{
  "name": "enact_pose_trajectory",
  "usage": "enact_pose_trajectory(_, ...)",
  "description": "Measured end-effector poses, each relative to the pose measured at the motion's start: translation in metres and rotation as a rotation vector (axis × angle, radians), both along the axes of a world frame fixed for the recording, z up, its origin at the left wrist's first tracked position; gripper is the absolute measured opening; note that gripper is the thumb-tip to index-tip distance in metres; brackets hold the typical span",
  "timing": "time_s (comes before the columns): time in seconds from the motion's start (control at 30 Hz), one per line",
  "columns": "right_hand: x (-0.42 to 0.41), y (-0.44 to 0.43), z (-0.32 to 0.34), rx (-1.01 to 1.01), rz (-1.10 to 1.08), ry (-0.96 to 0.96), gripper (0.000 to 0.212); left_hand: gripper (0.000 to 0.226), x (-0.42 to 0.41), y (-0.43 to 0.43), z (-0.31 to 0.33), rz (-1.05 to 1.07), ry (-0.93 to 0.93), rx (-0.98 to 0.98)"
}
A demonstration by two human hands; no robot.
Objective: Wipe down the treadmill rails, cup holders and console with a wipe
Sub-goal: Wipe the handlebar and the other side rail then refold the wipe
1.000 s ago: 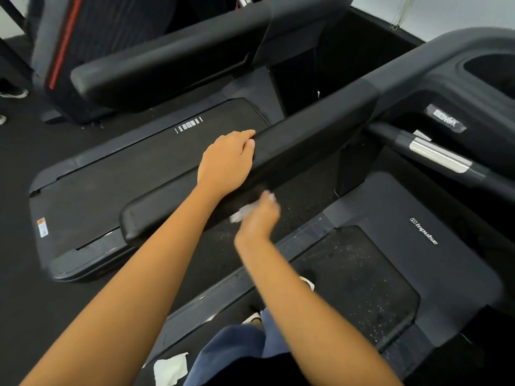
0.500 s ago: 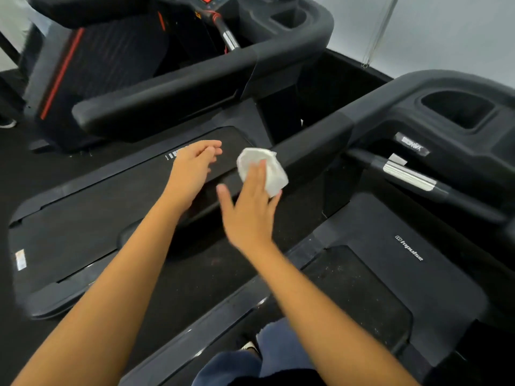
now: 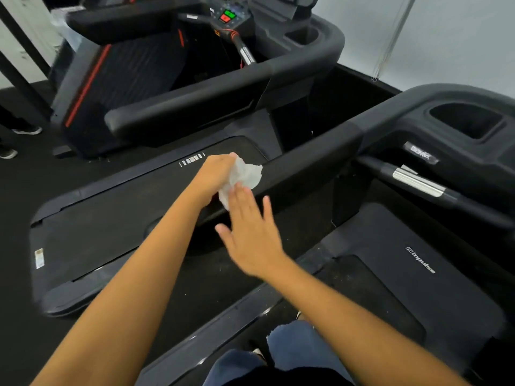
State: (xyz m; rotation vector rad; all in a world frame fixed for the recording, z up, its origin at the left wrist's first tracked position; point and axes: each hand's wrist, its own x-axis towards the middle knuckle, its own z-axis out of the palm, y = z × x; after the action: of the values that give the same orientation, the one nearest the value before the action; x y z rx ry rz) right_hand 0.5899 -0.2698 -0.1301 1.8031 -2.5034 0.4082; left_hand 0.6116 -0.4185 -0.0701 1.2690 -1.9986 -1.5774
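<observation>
White crumpled paper wipe (image 3: 246, 174) at the centre of the job: we are clenching it in our left hand (image 3: 216, 176), fingers curled round its left edge, and holding it over the near end of the long black padded side rail (image 3: 312, 157). Whether the wipe is pressing on the rail, we cannot tell. Our right hand (image 3: 250, 235) is hovering just below and right of that grip, released, with fingers straight and spread. Its fingertips (image 3: 239, 195) are touching the wipe's lower fold.

Up and to the right of the grip, the rail is running into the treadmill's black plastic console, where a deep rectangular cup holder (image 3: 468, 121) is sitting. Lower right of the grip, a black handlebar with a silver metal band (image 3: 418, 182) is jutting out from the console.

Left of the grip, the dark belt of a neighbouring treadmill (image 3: 119, 213) is stretching away, and far above it red and green console buttons (image 3: 227, 15) are showing. Well below the grip, our blue denim trouser legs (image 3: 292, 352) are appearing at the bottom edge, beside a black motor cover with white "impulse" lettering (image 3: 420, 263).
</observation>
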Motion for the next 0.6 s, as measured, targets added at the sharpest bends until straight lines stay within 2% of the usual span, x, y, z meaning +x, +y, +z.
enact_pose_trajectory(0.13,-0.071,-0.026,0.015,0.004,-0.224,-0.066,0.067,0.036,0.028,-0.01,0.002,0.004,0.0,0.011)
enact_pose_trajectory(0.2,-0.056,-0.039,0.019,0.015,-0.286,-0.076,0.072,0.034,0.043,-0.014,0.004,0.017,-0.036,-0.015)
enact_pose_trajectory(0.27,-0.003,-0.04,0.017,-0.015,-0.191,-0.098,0.077,0.029,0.054,-0.019,0.006,0.038,-0.049,-0.024)
enact_pose_trajectory(0.37,0.084,-0.023,0.003,-0.058,0.094,-0.055,0.083,0.026,0.061,-0.024,0.01,0.073,-0.089,-0.034)
enact_pose_trajectory(0.43,0.098,-0.02,-0.002,-0.06,0.194,-0.024,0.079,0.028,0.057,-0.024,0.012,0.037,-0.136,-0.072)
enact_pose_trajectory(0.53,0.05,-0.026,0.0,-0.105,0.157,0.153,0.065,0.024,0.045,-0.013,0.01,-0.032,-0.131,-0.132)
enact_pose_trajectory(0.6,-0.009,-0.026,0.002,-0.115,-0.042,0.113,0.059,0.025,0.037,-0.005,0.007,-0.094,-0.12,-0.219)
